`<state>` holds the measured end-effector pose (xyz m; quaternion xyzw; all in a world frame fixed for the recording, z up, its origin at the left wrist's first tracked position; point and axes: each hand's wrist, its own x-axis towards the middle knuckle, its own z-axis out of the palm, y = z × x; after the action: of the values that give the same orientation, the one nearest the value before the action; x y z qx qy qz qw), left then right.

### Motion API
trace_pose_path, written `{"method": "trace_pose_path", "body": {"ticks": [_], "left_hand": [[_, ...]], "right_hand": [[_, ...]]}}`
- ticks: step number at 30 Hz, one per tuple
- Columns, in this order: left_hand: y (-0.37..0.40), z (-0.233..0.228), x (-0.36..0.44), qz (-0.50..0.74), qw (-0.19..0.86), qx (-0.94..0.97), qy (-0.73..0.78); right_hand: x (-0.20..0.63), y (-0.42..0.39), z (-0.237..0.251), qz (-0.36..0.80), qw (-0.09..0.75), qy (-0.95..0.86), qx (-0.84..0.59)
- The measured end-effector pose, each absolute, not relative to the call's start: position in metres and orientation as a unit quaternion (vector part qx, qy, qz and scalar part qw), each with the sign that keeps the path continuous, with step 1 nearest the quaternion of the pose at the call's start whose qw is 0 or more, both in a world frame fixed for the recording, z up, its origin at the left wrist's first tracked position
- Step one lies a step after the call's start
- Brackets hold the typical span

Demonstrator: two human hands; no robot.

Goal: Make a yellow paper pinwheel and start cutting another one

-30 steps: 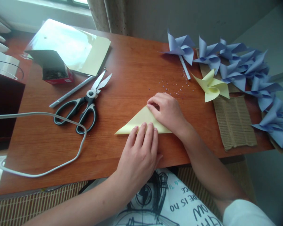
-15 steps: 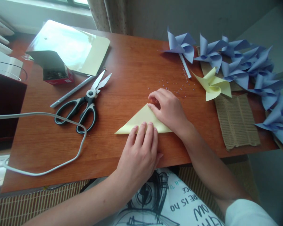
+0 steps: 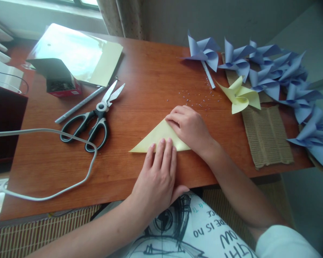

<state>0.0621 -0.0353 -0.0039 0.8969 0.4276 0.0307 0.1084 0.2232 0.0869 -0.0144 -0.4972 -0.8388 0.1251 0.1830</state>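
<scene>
1. Pressing down at the centre of the frame, your left hand (image 3: 157,175) lies flat with its fingers (image 3: 161,152) held close together, their tips on the lower edge of the folded yellow paper (image 3: 156,138).
2. Your right hand (image 3: 190,127) sits on the right part of that triangle, fingers curled and pressed together over its upper corner; a second ago they were bunched a little higher, and they now lie flatter along the slanted edge.
3. That yellow paper stays where it was, a flat triangle on the wooden table (image 3: 140,89), just below the middle of the frame, with its long edge toward you.
4. Your left hand has slipped slightly lower, so more of its thumb shows over the table's near edge.
5. Left of centre, the black-handled scissors (image 3: 93,120) lie open beside a grey pen (image 3: 79,105), unmoved, with a grey cable (image 3: 56,132) looping across the lower left.
6. In the upper left sits an open box (image 3: 60,80) in front of a shiny sheet (image 3: 78,53).
7. At the upper right, a yellow pinwheel (image 3: 240,96) rests near a strip of corrugated cardboard (image 3: 266,138), with blue pinwheels (image 3: 274,75) strung toward the right edge.
8. Tiny beads (image 3: 196,98) are scattered just above your right hand.
</scene>
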Motion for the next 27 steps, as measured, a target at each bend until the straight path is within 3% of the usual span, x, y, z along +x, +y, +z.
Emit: {"method": "trace_pose_path", "body": {"ticks": [9,17,27], "left_hand": [[-0.038,-0.014,0.058,0.041,0.118,0.900,0.418],[-0.039,-0.015,0.059,0.055,0.129,0.899,0.415],[-0.039,-0.017,0.059,0.048,0.116,0.902,0.412]], "right_hand": [[0.218,0.058,0.007,0.069,0.104,-0.848,-0.515],[0.244,0.003,-0.014,0.067,0.232,-0.816,-0.525],[0.237,-0.006,-0.018,0.035,0.218,-0.801,-0.556]]}}
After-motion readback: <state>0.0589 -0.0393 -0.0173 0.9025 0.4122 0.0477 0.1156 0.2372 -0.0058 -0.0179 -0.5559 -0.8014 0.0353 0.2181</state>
